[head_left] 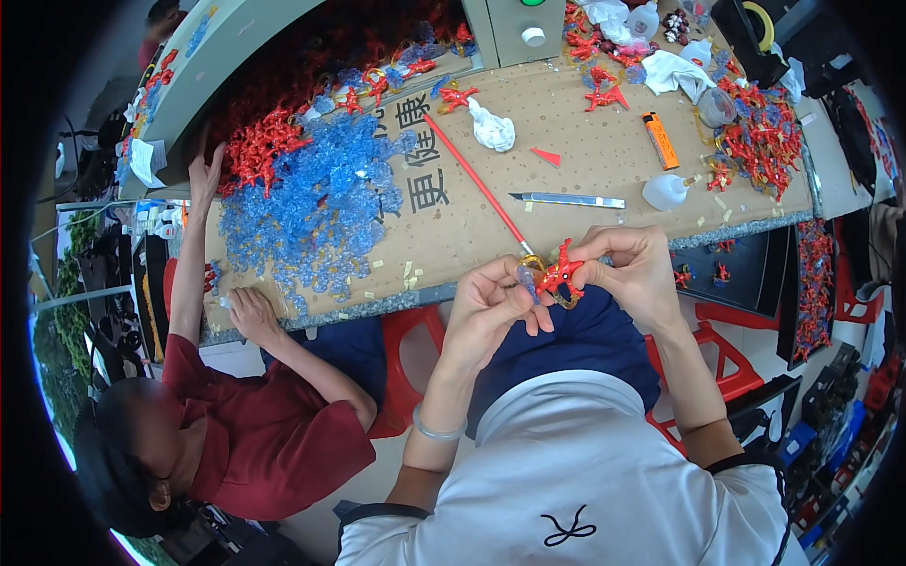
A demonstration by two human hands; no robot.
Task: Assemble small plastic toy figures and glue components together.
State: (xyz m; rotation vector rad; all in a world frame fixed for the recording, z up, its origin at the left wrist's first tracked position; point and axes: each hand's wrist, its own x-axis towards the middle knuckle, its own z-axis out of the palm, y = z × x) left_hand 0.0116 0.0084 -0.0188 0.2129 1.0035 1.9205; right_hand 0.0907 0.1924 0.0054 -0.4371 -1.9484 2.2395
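My left hand (491, 304) and my right hand (630, 274) meet over the front edge of the cardboard-covered table (585, 170). Between them they pinch a small red coral-shaped plastic piece (559, 271) with a gold ring under it. A small blue translucent piece (525, 279) sits at my left fingertips, touching the red piece. Both hands have their fingers closed around this little assembly, above my dark blue lap.
A red rod (472, 174), a craft knife (569, 199), an orange lighter (661, 140), a small white bottle (664, 191) and a white rag (493, 127) lie on the table. Blue pieces (311, 203) and red pieces (260, 146) are heaped left. A person in a red shirt (269, 434) reaches there.
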